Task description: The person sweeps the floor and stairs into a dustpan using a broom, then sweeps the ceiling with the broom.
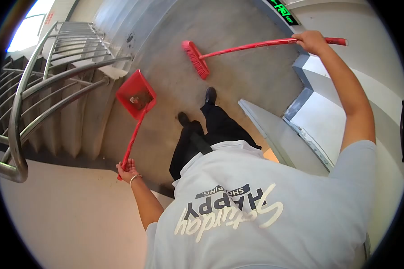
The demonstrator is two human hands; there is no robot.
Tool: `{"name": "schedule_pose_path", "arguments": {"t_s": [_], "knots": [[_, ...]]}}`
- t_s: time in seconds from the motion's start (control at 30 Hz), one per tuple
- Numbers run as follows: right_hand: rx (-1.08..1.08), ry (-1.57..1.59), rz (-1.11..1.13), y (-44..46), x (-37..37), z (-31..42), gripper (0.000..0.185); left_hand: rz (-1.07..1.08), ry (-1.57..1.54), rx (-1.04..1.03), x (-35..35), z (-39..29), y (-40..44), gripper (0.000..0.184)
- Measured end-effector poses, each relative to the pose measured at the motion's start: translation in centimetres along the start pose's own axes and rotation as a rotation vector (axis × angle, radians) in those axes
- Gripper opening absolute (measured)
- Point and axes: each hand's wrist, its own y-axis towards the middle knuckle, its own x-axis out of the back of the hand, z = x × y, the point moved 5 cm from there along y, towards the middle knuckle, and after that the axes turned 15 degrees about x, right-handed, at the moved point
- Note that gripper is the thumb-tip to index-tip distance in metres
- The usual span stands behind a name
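Note:
My left hand [127, 169] holds the red dustpan [122, 92] near the end of its long handle. The pan hangs out in front on the left, with some brownish debris [141, 99] and a pale scrap in it. My right hand [312, 42], raised out to the right, is closed around the red handle of a broom [195, 60]. The broom's head has red bristles and is out ahead of my feet, apart from the dustpan. I cannot tell whether its bristles touch the floor.
Metal stair railings [18, 116] and steps [72, 130] are on the left. Grey floor [166, 54] lies around my dark shoes [210, 95]. An open door [274, 134] stands close on the right. A green exit sign [283, 11] is on the far wall.

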Motion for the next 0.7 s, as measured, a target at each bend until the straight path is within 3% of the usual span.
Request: {"name": "schedule_pose_path", "arguments": {"t_s": [0.17,0.23,0.37,0.5,0.63,0.7], "knots": [[-0.096,-0.009,-0.004,-3.9,3.6,0.1,0.028,0.08,0.047,0.053,-4.6,0.4,3.2,0.028],[-0.062,0.174,-0.144,-3.4,1.8,1.7,0.031,0.132,0.092,0.06,-6.7,-0.1,5.1,0.027],[-0.205,0.357,-0.246,-0.3,-5.5,9.1,0.033,0.348,0.246,0.033,-11.3,-1.3,9.2,0.023],[-0.484,0.633,-0.164,-3.1,-10.4,17.1,0.03,0.389,0.38,-0.001,-17.1,-2.6,12.1,0.02],[-0.632,0.706,-0.082,-9.5,-7.3,19.4,0.026,0.511,0.57,-0.042,-22.6,-4.0,13.9,0.019],[-0.709,0.756,-0.157,-11.3,-6.8,21.7,0.027,0.583,0.626,-0.065,-25.1,-4.2,14.4,0.019]]}}
